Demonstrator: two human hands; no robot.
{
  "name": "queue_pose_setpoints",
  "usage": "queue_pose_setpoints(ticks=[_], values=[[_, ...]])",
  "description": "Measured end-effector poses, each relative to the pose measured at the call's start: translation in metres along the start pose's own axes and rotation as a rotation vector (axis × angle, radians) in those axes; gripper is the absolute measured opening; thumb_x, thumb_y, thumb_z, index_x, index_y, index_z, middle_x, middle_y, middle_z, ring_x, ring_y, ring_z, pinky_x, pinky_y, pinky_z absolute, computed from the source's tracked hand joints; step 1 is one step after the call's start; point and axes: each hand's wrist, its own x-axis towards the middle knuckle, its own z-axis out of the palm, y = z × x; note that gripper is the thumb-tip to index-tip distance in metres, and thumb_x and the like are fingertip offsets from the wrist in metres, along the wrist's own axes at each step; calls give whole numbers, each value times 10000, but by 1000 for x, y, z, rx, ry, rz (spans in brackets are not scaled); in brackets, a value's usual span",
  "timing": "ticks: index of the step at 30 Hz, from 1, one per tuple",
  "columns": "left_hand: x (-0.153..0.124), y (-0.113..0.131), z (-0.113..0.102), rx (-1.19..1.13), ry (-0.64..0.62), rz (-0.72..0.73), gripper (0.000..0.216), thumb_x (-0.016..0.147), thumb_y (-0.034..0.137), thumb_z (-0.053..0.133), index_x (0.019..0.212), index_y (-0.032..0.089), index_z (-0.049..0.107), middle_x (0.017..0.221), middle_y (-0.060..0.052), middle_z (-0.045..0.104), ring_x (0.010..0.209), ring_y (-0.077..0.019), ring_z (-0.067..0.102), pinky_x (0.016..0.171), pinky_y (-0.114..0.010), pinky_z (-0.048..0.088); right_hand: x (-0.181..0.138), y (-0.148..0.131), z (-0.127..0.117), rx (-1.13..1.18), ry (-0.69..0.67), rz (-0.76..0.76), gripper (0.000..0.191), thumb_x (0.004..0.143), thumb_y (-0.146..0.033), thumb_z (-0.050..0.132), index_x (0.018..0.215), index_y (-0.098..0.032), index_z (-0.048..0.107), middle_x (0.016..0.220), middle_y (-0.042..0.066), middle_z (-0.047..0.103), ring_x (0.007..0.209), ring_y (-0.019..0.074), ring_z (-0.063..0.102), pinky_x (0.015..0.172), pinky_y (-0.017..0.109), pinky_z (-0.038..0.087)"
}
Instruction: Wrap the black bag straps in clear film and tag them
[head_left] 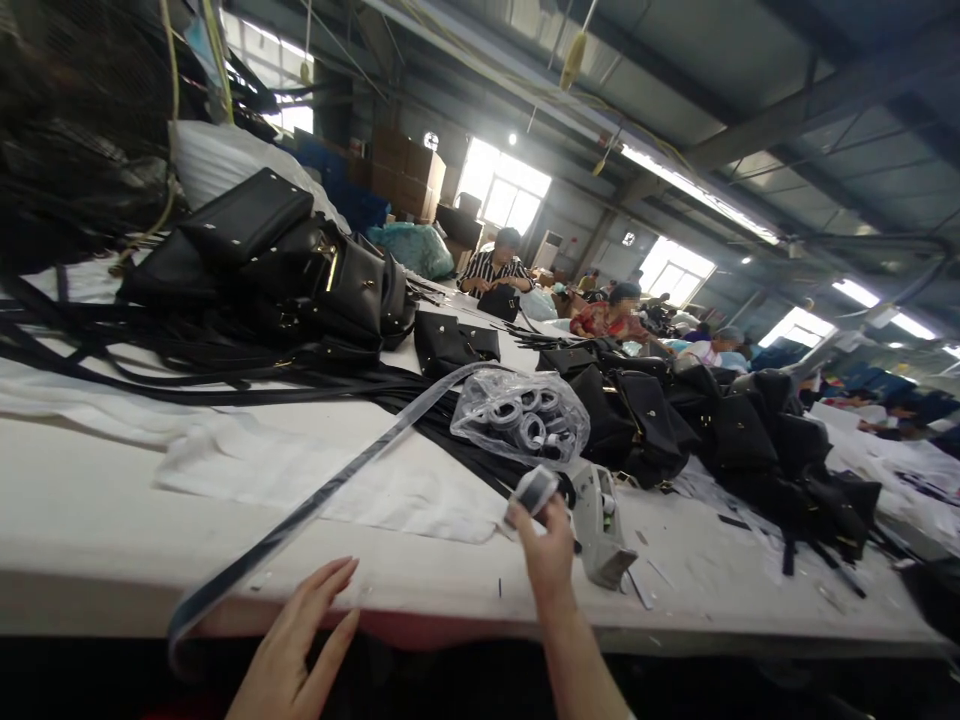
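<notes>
My right hand (549, 552) grips a small dark coil wrapped in clear plastic (534, 490), just above the table beside a grey tape dispenser (598, 530). My left hand (304, 640) hangs at the table's front edge with its fingers stretched out and nothing in them. Left of it, a long dark strap in a clear sleeve (322, 487) runs diagonally across the white table (360, 560), its near end drooping over the edge. Behind my right hand sits a clear plastic bag (517, 412) full of similar wrapped coils.
Black handbags (352, 290) with loose straps are heaped at the back left. More black bags (739, 430) crowd the right side, with scraps in front. White cloth (330, 470) covers part of the table. Several people work at the far side, one in a striped top (480, 268).
</notes>
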Motion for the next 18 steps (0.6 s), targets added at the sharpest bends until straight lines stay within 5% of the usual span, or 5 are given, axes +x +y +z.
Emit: queue_pose_setpoints(ticks=[3, 7, 12, 15, 18], values=[[15, -23, -11, 157, 86, 4, 459, 851, 458, 487, 1237, 228, 575, 1266, -103, 628, 1174, -305, 594, 1015, -444, 487, 98, 24, -21, -407, 319, -67, 395, 793, -481, 593, 825, -100, 693, 1103, 249, 597, 1094, 370, 521, 973, 480, 378], [39, -53, -30, 523, 184, -75, 556, 831, 465, 429, 1217, 89, 565, 1325, -230, 529, 1216, -382, 511, 1047, -528, 392, 167, 36, -5, -477, 115, -100, 361, 812, -390, 532, 856, -70, 694, 973, 230, 640, 1031, 343, 577, 892, 456, 428], [61, -74, -49, 686, 82, -257, 326, 751, 357, 463, 890, 147, 670, 1196, -211, 599, 1153, -379, 540, 990, -493, 424, 110, 19, 65, -261, -223, -434, 286, 816, -289, 565, 1039, -146, 674, 1139, 155, 631, 1116, 269, 558, 996, 410, 428], [59, -47, -57, 400, -97, -282, 210, 750, 352, 500, 761, 203, 647, 984, -115, 677, 963, -307, 629, 879, -400, 499, 52, 11, 99, -217, -467, -516, 476, 756, -231, 642, 1226, -169, 605, 1282, 157, 562, 1210, 288, 508, 1047, 445, 404], [27, -2, -72, -40, -459, -262, 202, 746, 433, 585, 711, 248, 654, 720, -4, 667, 693, -211, 633, 645, -277, 526, 25, 4, 118, -224, -556, -514, 811, 661, -170, 711, 1421, -221, 433, 1494, 138, 357, 1368, 315, 343, 1103, 483, 342]])
